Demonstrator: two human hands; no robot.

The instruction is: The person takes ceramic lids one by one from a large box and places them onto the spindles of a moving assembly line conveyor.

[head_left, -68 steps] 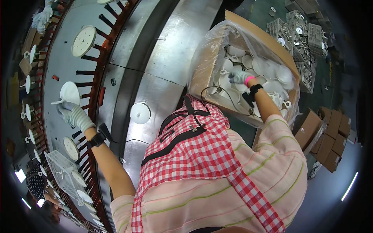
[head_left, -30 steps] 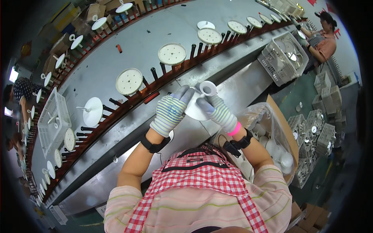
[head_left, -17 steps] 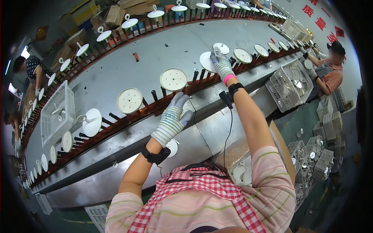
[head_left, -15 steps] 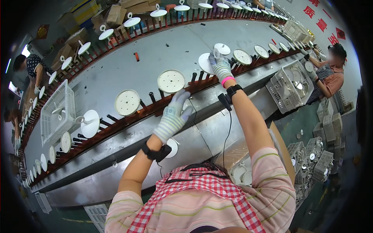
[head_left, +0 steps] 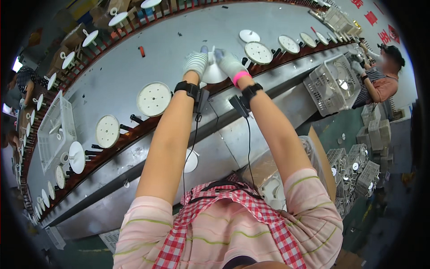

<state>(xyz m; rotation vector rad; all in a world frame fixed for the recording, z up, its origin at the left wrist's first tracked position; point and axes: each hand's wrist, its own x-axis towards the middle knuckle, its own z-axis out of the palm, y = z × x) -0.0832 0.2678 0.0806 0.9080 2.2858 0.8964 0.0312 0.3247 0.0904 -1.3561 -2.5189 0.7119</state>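
The left hand (head_left: 196, 63) has joined the right hand (head_left: 230, 65) at the white disc (head_left: 215, 75) at twelve o'clock, so both now attend one piece, though whether their fingers grip it I cannot tell

Centre: a held disc (head_left: 216, 75) lies between the left hand (head_left: 197, 63) and the right hand (head_left: 230, 66) at the near edge of the table (head_left: 121, 85), with rim discs (head_left: 154, 99) along that edge to both sides. At left, a tray (head_left: 45, 144) rests on the table; at right, a basket (head_left: 319, 96) stands beside the near edge. Nearer the wearer, a single disc (head_left: 191, 161) lies on the ledge (head_left: 212, 154), left of a carton (head_left: 323, 163).
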